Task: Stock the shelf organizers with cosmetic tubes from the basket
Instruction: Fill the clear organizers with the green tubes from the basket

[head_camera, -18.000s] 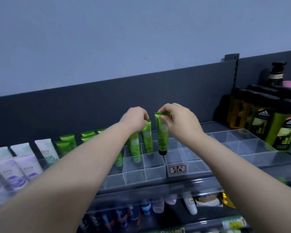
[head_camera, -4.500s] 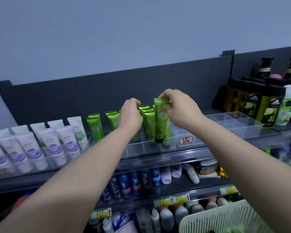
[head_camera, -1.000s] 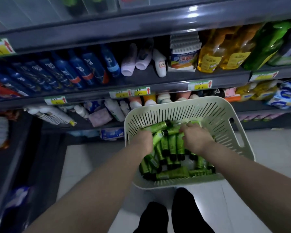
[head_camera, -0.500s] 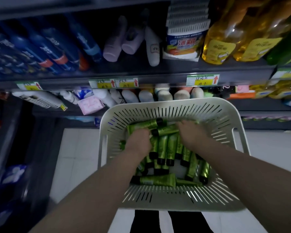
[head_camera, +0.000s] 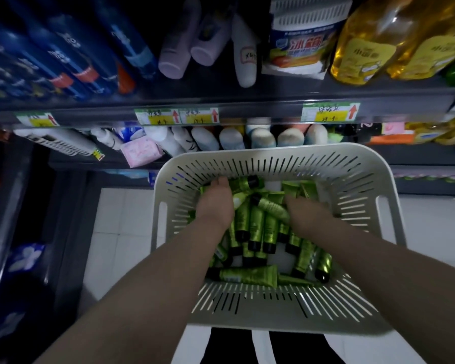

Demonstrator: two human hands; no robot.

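Closest to the camera, two dark trouser legs stand on a pale tiled floor, and both bare forearms reach forward and down from the lower corners. They lead into a pale slotted basket, which sits right in front of the legs. The green tubes with black caps lie loose in a heap on its bottom, pointing every which way; one tube lies crosswise at the near edge of the heap.

The left hand is on the left side of the heap, back upward, its fingers bent down among the tubes. The right hand is on the right side, its fingers buried under the tubes. For either hand I cannot tell whether the fingers have closed on a tube or only rest in the pile.

Beyond the basket's far rim is a low shelf with white-capped bottles and a pink packet. Above it runs a dark shelf edge with yellow-and-green price tags. On that shelf are blue bottles at left, pale bottles lying on their sides, a blue-and-white tub, and yellow bottles at right
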